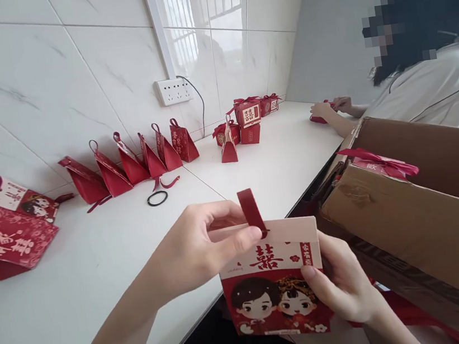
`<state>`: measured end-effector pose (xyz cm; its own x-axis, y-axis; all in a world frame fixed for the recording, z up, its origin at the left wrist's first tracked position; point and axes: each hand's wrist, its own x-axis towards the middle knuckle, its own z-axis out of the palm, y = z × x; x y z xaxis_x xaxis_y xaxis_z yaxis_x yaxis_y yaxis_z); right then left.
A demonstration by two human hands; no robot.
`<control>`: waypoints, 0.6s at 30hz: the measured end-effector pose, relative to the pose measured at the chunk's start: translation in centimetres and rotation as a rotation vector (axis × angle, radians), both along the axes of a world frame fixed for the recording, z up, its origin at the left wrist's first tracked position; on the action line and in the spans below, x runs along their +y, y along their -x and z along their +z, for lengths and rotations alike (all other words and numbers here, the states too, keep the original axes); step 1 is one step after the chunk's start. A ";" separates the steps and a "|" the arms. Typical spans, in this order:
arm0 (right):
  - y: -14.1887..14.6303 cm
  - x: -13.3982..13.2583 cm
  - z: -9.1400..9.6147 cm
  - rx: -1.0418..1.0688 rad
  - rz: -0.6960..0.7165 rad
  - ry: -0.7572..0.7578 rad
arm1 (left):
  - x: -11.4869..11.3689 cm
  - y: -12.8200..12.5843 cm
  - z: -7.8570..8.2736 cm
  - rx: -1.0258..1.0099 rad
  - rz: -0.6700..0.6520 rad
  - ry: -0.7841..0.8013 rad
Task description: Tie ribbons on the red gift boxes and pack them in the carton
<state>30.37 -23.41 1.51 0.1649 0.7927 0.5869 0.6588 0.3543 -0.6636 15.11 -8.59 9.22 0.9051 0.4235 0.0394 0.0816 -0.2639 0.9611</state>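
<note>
a wall of glossy white marble-patterned tiles backs a long white worktop that runs from the near left to the far right. on the right stands an open brown cardboard carton, with a red box topped by a dark red ribbon bow at its near rim. beyond it a co-worker in a pale top has both hands on a small red object at the worktop's far end. in front, held up just off the worktop's near edge, is a red and cream printed paper gift box with two cartoon faces on its front. the left hand pinches its top edge, thumb in front at the foot of an upright dark red ribbon loop and fingers behind; the right hand is clamped on its right side, thumb on the front, the other fingers round the back. at the left edge lies a larger-looking red paper box with pale lettering. along the wall stand six red triangular paper boxes with ribbon loops, and to their right a lone small red wedge-shaped box just before a cluster of red cube-shaped boxes. smallest are a white wall socket strip and a black elastic ring lying on the worktop.
</note>
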 end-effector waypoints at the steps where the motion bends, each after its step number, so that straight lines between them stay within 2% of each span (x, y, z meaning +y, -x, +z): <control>1: 0.1 0.1 0.1 0.005 0.000 0.004 | -0.2 0.1 0.1 -0.011 0.036 -0.006; 4: 0.5 0.2 0.5 0.068 -0.021 0.003 | -1.0 0.2 0.2 -0.047 0.119 -0.065; 8: 1.2 0.6 1.5 0.192 -0.123 -0.106 | -1.6 0.2 0.1 -0.136 0.182 -0.206; 12: 2.1 1.1 2.7 0.178 -0.187 -0.125 | -1.7 0.4 -0.3 -0.183 0.140 -0.301; 18: 3.0 1.3 3.8 0.224 -0.184 -0.122 | -1.6 0.7 -0.5 -0.280 0.116 -0.532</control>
